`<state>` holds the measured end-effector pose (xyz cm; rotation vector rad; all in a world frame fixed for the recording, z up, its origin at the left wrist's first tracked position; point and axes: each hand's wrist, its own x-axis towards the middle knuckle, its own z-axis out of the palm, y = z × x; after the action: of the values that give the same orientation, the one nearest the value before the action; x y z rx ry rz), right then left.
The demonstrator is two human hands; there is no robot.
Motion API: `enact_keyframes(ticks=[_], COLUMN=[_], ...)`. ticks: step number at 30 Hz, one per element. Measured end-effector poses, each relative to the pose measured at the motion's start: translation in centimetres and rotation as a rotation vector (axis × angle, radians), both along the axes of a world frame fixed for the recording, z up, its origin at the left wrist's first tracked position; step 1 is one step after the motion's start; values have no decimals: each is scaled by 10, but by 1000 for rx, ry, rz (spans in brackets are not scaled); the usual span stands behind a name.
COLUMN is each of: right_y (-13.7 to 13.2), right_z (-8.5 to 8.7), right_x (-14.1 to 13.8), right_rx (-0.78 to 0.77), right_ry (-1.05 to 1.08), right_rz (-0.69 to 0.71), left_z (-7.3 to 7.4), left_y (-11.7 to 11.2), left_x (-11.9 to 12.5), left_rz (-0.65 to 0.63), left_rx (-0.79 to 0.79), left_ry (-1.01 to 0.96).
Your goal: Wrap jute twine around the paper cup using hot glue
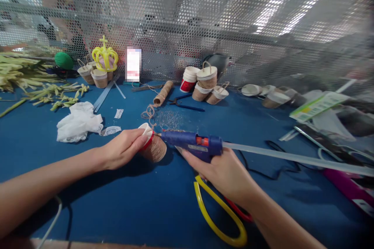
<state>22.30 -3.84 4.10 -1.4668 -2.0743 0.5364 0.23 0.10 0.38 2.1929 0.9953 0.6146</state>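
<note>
My left hand (124, 148) grips a small paper cup (153, 146) lying on its side on the blue table (131, 202); the cup is partly wrapped in brown twine, with a red band near its white rim. My right hand (224, 173) holds a blue hot glue gun (193, 142), a long clear glue stick (292, 158) poking out of its back. The gun's nozzle touches the cup near the rim. A loose twine strand (148, 113) runs from the cup toward a twine spool (163, 92).
Yellow-handled scissors (219, 218) lie under my right wrist. Finished twine-wrapped cups (208, 83) and a stack of paper cups (189, 79) stand at the back by blue pliers (187, 106). Crumpled white plastic (78, 121), green leaves (26, 76) and a yellow crown (105, 58) sit left. Perforated metal screen behind.
</note>
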Motion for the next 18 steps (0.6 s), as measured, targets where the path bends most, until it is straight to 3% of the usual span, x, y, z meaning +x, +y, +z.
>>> enact_keyframes(ticks=[7,18], right_y=[-4,-14], right_z=[-8,-19], right_x=[8,-4], right_rx=[163,20], right_ry=[-116,-35], right_rz=[136,75], left_z=[0,3], left_y=[0,1], left_x=[1,4], left_rz=[67,10], left_rx=[-32,-170], left_ry=[16,-137])
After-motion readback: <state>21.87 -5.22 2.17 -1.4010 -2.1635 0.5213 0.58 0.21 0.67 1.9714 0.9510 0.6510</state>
